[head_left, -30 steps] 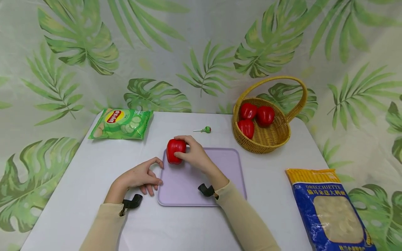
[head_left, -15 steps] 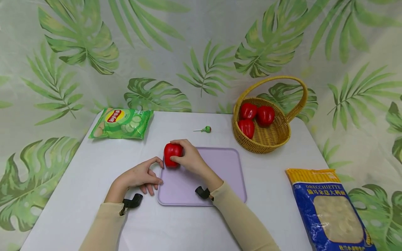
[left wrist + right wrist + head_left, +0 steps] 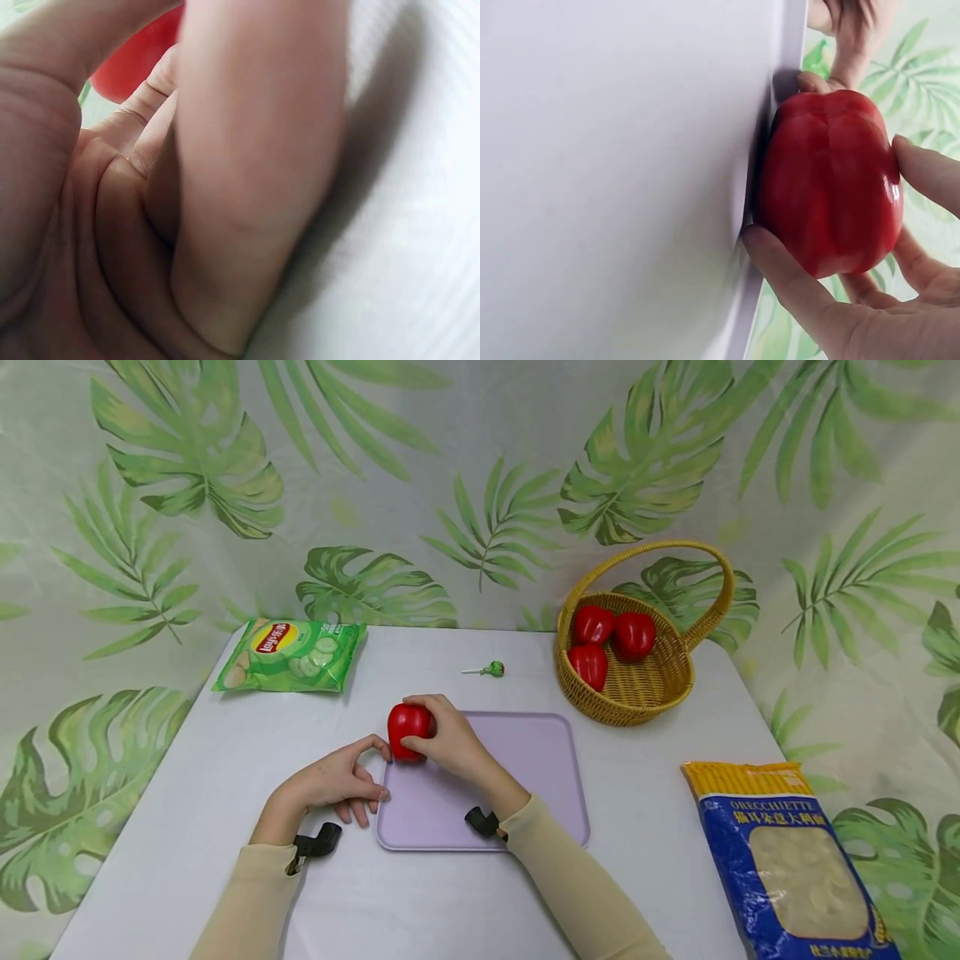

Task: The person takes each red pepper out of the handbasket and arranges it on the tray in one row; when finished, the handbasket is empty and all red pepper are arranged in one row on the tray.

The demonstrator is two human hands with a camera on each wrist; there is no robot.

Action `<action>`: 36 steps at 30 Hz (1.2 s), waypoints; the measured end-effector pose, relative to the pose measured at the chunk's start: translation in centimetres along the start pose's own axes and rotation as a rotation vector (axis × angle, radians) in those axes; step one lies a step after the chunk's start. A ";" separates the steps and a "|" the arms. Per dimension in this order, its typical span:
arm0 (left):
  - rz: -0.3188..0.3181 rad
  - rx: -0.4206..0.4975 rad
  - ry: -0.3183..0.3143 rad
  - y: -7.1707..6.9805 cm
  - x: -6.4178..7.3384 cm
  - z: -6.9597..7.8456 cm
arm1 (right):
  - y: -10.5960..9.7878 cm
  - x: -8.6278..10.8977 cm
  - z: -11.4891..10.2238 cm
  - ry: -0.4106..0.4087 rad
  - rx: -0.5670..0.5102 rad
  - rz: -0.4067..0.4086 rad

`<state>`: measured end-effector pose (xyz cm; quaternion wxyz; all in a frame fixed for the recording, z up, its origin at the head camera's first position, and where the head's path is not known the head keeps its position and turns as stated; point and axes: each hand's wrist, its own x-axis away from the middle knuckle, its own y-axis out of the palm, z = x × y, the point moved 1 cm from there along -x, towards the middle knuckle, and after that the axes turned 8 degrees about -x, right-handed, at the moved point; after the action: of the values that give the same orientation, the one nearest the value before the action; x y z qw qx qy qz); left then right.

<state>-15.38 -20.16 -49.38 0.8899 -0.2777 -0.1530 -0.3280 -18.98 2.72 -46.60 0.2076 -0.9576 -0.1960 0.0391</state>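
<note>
A red bell pepper (image 3: 408, 732) is at the far left corner of the lilac tray (image 3: 517, 777). My right hand (image 3: 453, 743) grips it, thumb on the near side and fingers around the far side. In the right wrist view, the pepper (image 3: 829, 187) sits close against the tray surface between thumb and fingers. My left hand (image 3: 333, 781) holds the tray's left rim, index finger and thumb bent onto it. The left wrist view shows its bent fingers (image 3: 255, 150) up close, with part of the red pepper (image 3: 139, 56) behind; the fingertips are hidden there.
A wicker basket (image 3: 626, 714) with three red peppers (image 3: 634, 637) stands at the back right. A lollipop (image 3: 491, 669) lies behind the tray. The green chip bag (image 3: 296, 656) is at the back left, a blue pasta bag (image 3: 795, 868) at the right edge.
My right hand has moved the pepper slightly left and toward me, onto the tray's far left corner. The left hand has stayed at the rim.
</note>
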 end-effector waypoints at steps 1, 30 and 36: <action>0.000 0.000 0.001 0.0 0.0 0.0 | 0.0 0.0 0.0 0.001 -0.001 0.001; 0.002 0.008 -0.003 0.1 -0.1 -0.1 | -5.5 0.9 -1.7 -0.048 -0.138 0.108; 0.010 -0.005 0.001 0.0 -0.1 0.0 | -9.3 1.6 -2.3 -0.077 -0.167 0.199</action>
<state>-15.41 -20.12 -49.47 0.8909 -0.2806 -0.1503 -0.3241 -20.52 10.23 -40.62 0.1147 -0.9840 -0.1103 0.0796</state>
